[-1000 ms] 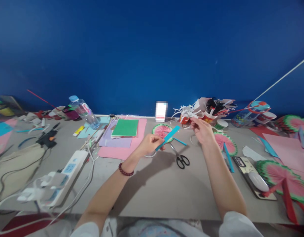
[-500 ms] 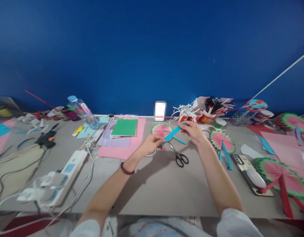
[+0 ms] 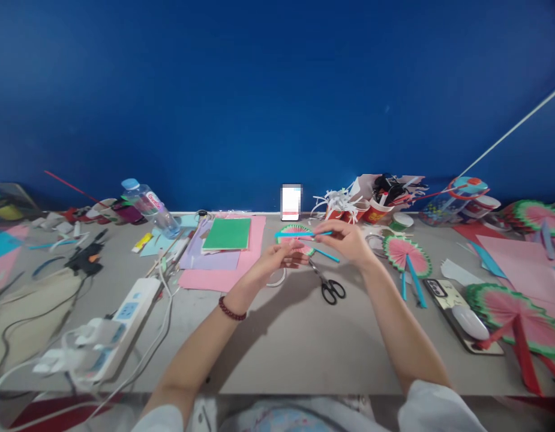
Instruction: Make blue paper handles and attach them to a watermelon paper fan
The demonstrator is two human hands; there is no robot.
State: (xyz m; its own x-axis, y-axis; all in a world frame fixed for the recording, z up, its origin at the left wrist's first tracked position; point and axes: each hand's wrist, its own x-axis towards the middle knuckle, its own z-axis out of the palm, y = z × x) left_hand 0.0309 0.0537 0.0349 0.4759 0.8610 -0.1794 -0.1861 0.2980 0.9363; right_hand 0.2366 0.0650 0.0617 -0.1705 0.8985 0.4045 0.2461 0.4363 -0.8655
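Note:
A blue paper strip is held nearly level, its edge turned towards me. My right hand pinches its right end. Just below the strip's left part is my left hand, fingers stretched out and slightly apart; whether it touches the strip I cannot tell. Behind the hands lies a pleated pink paper fan with a green edge, partly covered by strip and fingers. A narrow blue stick extends from beside it. Black-handled scissors lie on the table below the hands.
Green sheets lie on pink and purple paper to the left. A power strip, glue gun and water bottle are further left. A phone with a mouse and finished fans lie right. Cups of scraps stand behind.
The blue strip has turned from slanted to nearly level and edge-on. My left hand has let go of its lower end and spread its fingers. The right hand has dropped slightly.

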